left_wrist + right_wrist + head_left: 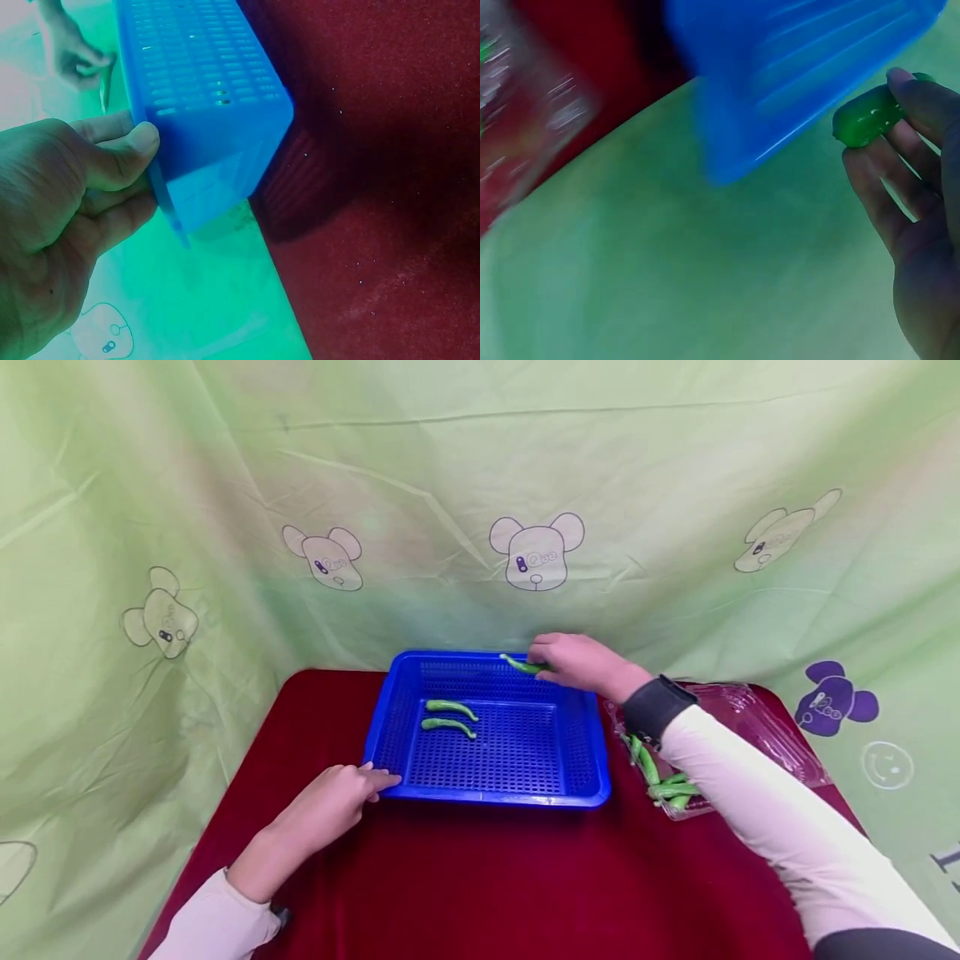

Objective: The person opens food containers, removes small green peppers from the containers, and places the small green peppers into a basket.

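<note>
Green pepper (522, 666): held in the grip of your right hand (573, 658), at the 1 o'clock side of the blue basket (495, 797), by its far rim. In the head view the pepper points toward 10 o'clock from your fingertips, its thin end free. The right wrist view shows your thumb on one side of it and your fingers on the other, parted by no more than the pepper's thickness. How high it is above the rim cannot be told.

Your left hand (337, 797) is at the basket's 8 o'clock corner. Its grip pinches the rim, thumb against one face and fingers against the other, with only the plastic wall between them.

Inside the basket, two curved peppers (447, 725) lie on the slotted floor toward 10 o'clock, side by side and roughly parallel, their thin ends toward 4 o'clock.

At 3 o'clock from the basket you have a clear plastic box (738, 718), partly covered by your right sleeve (738, 793). Loose peppers (673, 790) are heaped in its 7 o'clock part; the sleeve prevents a reliable count. Your right wrist bears a black band (660, 706).

Basket and box stand on a table (480, 877) covered in dark red cloth. A pale green curtain (427, 468) printed with mouse-like heads hangs behind, from 9 o'clock through 12 to 3.
</note>
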A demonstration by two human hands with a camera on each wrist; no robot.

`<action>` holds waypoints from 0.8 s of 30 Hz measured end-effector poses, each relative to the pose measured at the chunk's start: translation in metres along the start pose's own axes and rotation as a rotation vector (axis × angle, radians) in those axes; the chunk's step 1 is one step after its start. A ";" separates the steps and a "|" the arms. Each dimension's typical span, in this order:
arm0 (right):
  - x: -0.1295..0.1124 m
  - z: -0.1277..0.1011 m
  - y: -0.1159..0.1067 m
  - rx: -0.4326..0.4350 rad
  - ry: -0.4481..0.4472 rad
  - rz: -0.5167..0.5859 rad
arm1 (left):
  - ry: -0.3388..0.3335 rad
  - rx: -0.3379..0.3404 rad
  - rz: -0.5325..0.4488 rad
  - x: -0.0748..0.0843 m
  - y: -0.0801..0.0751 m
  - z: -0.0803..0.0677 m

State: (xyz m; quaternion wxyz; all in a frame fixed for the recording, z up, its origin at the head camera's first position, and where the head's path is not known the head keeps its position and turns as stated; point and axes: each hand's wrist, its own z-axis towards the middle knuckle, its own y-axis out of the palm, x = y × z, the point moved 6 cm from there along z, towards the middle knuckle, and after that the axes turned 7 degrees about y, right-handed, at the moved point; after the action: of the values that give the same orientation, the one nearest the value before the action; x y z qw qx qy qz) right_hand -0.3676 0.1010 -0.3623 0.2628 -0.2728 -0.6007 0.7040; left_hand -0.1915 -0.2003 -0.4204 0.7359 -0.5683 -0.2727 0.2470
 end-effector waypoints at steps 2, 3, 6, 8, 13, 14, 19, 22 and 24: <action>-0.017 0.016 0.005 -0.018 -0.038 -0.003 | 0.003 0.001 -0.006 0.000 0.000 0.001; -0.024 0.023 0.008 -0.026 -0.052 -0.007 | 0.003 0.001 -0.010 0.000 0.000 0.001; -0.045 0.042 0.018 -0.055 -0.088 -0.022 | -0.001 -0.002 -0.016 0.000 0.000 0.001; -0.057 0.053 0.026 -0.070 -0.096 -0.028 | -0.004 0.000 -0.016 -0.001 -0.001 0.001; -0.082 0.075 0.052 -0.147 -0.085 -0.037 | -0.006 -0.006 -0.013 -0.001 0.000 -0.001; -0.086 0.078 0.057 -0.167 -0.081 -0.046 | -0.006 -0.008 -0.015 -0.001 0.000 -0.001; -0.108 0.089 0.081 -0.262 -0.045 -0.070 | -0.007 -0.006 -0.025 -0.002 -0.001 0.000; -0.119 0.092 0.096 -0.322 -0.003 -0.079 | -0.002 -0.002 -0.022 -0.003 -0.001 0.000; -0.125 0.093 0.106 -0.362 0.017 -0.098 | 0.008 -0.001 -0.020 -0.003 -0.001 0.000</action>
State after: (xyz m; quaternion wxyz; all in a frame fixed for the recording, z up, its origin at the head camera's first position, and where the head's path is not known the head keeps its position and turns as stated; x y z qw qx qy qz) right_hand -0.3482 -0.0659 -0.4463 0.2485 -0.2921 -0.7279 0.5684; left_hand -0.1934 -0.2021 -0.4200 0.7392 -0.5668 -0.2757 0.2374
